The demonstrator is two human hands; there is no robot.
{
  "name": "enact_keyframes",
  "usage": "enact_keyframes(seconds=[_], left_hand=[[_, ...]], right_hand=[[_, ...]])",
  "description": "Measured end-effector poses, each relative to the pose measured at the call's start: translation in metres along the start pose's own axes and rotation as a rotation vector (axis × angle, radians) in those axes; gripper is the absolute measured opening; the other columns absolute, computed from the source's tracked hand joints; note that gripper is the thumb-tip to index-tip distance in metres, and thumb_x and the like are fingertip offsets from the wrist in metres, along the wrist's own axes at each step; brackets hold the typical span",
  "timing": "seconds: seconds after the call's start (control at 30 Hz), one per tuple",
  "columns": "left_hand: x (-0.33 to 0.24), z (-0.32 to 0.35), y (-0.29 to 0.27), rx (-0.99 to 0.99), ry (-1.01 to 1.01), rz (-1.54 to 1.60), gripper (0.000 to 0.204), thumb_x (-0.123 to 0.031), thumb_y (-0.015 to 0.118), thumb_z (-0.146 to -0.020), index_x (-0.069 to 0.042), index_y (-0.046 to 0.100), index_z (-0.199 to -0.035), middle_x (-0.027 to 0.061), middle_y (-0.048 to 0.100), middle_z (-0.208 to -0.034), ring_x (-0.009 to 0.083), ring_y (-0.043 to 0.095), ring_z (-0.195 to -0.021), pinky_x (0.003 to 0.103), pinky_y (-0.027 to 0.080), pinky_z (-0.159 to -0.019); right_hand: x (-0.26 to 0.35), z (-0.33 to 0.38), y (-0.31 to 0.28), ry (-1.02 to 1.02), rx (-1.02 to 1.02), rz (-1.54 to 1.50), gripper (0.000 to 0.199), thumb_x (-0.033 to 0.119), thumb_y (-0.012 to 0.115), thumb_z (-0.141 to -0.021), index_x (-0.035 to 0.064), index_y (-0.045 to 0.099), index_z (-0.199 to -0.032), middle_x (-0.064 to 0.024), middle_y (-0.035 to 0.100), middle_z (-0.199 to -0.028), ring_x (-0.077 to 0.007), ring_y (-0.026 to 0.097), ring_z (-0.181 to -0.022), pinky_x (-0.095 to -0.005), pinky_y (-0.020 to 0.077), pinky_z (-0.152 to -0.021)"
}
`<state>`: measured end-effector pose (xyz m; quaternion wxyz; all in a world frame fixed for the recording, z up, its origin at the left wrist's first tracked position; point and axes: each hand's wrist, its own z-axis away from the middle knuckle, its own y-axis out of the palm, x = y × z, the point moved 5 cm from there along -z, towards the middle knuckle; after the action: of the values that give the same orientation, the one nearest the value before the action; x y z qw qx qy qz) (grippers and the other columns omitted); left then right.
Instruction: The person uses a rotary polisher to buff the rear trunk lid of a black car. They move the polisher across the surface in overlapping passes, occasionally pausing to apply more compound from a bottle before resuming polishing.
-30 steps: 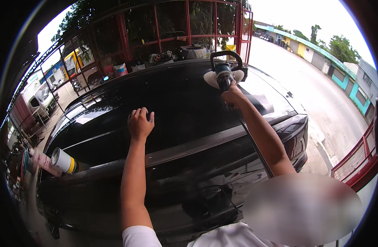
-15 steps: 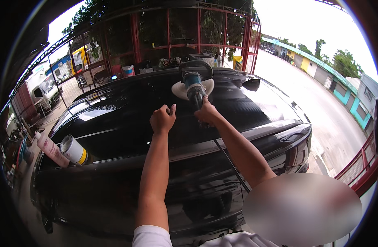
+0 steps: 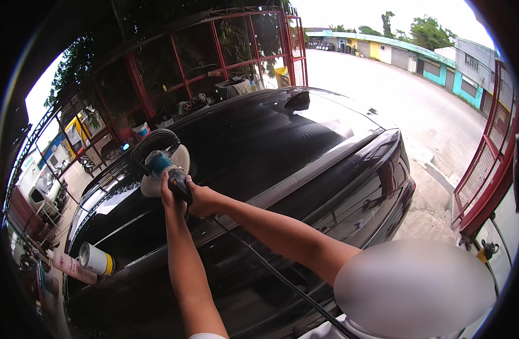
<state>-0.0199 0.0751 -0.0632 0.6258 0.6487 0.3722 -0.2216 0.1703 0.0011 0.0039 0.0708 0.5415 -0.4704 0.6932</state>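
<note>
One left hand (image 3: 172,195) and one right hand (image 3: 200,199) are clamping a teal-and-black power polisher (image 3: 158,164) at the left of a black metal car roof (image 3: 231,135); much is gleaming, pale streaks (image 3: 329,127) are suggesting unfinished polishing.

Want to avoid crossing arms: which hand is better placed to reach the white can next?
Probably the left hand: it is nearer the can; the right hand, also on the polisher, would likely cross the left forearm.
</note>
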Motion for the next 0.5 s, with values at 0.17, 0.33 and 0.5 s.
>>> enact_keyframes(seconds=[0.17,0.33,0.5], left_hand=[[0.033,0.015,0.079,0.073,0.016,-0.019,0.056,-0.054,0.055,-0.104,-0.006,0.060,-0.131,0.0150,0.069,-0.107,0.0307,0.072,-0.090,0.043,0.061,-0.081],[0.113,-0.009,0.174,0.165,-0.114,-0.105,0.057,-0.055,0.055,-0.101,-0.005,0.061,-0.129,0.0163,0.071,-0.104,0.0343,0.073,-0.086,0.046,0.062,-0.075],[0.236,-0.044,0.310,0.285,-0.318,-0.093,0.062,-0.059,0.056,-0.101,-0.003,0.062,-0.127,0.0166,0.071,-0.104,0.0329,0.073,-0.084,0.044,0.062,-0.076]], right_hand=[[-0.024,0.042,-0.048,-0.034,-0.041,0.030,0.114,0.017,0.068,-0.083,-0.0048,-0.005,-0.167,-0.0322,0.072,-0.109,-0.0396,0.076,-0.096,-0.0421,0.0613,-0.084],[-0.078,0.097,-0.130,-0.013,-0.192,0.078,0.111,0.020,0.068,-0.086,-0.0175,-0.004,-0.161,-0.0359,0.070,-0.116,-0.0433,0.075,-0.101,-0.0428,0.0615,-0.085],[-0.154,0.169,-0.247,0.112,-0.325,0.104,0.112,0.022,0.067,-0.088,-0.0192,-0.009,-0.159,-0.0383,0.068,-0.116,-0.0461,0.072,-0.107,-0.0456,0.0582,-0.094]])
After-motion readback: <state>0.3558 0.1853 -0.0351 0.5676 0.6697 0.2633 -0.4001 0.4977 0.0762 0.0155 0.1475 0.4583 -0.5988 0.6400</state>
